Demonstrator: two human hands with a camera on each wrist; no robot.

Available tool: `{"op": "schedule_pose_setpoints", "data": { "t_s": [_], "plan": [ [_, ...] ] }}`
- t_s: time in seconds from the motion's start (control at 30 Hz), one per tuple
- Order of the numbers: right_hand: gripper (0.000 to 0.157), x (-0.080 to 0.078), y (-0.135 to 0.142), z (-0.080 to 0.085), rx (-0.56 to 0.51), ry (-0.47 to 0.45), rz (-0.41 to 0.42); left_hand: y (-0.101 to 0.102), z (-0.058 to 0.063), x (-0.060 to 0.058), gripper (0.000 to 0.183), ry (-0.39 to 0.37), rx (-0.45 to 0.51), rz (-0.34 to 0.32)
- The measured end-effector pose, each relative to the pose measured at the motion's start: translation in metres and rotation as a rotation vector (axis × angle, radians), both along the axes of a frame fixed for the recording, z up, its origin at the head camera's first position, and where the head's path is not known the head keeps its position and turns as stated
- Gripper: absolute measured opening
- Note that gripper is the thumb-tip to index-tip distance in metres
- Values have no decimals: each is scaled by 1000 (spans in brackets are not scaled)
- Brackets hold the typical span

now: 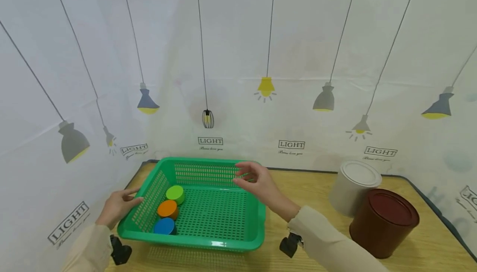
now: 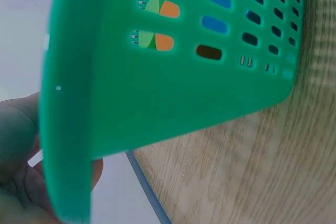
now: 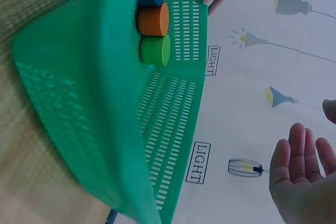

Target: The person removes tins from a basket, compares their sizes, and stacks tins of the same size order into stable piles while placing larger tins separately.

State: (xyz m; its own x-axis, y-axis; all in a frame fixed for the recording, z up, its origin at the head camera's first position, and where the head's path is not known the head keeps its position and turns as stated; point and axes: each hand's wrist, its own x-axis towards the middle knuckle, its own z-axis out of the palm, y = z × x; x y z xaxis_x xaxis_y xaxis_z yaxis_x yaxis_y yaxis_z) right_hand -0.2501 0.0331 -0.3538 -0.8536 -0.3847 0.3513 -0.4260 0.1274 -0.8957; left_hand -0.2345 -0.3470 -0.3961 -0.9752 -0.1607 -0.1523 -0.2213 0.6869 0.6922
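A green plastic basket (image 1: pixel 193 243) with slotted sides stands on the table. At its left side my left hand (image 1: pixel 117 208) grips the rim, and a fingertip (image 2: pixel 97 173) shows below the rim's edge in the left wrist view. Inside, along the left wall, lie three short round pieces in a row: lime green (image 1: pixel 175 194), orange (image 1: pixel 168 209) and blue (image 1: pixel 165 226). My right hand (image 1: pixel 258 181) is raised over the basket's right side, its fingers loosely bent with nothing between them. In the right wrist view its fingers (image 3: pixel 297 150) and thumb are spread apart.
To the right of the basket stand a white can (image 1: pixel 354 187) and, in front of it, a dark red lidded can (image 1: pixel 385 222). The wooden table (image 1: pixel 298 185) ends at a white cloth backdrop (image 1: pixel 238 56) printed with hanging lamps, which also runs along the sides.
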Motion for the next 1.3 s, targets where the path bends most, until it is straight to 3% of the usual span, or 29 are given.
{"op": "schedule_pose_setpoints", "data": {
  "t_s": [0.23,0.53,0.63,0.83,0.93,1.3],
  "plan": [
    [32,-16,-32,7,66,51,51,0,0,0,57,10,39,-4],
    [29,-22,-65,25,90,-20,53,-3,2,-1,61,-12,18,1],
    [30,-31,-76,17,88,-47,43,-4,3,-2,61,1,16,-5],
    [29,-56,-98,-26,89,-86,55,-5,-5,2,60,25,32,-19],
    [30,-60,-108,-41,91,-113,64,-5,-9,5,58,15,41,-15],
    [32,-67,-129,-60,59,-180,29,-6,-8,-1,60,39,45,-21]
  ]
}}
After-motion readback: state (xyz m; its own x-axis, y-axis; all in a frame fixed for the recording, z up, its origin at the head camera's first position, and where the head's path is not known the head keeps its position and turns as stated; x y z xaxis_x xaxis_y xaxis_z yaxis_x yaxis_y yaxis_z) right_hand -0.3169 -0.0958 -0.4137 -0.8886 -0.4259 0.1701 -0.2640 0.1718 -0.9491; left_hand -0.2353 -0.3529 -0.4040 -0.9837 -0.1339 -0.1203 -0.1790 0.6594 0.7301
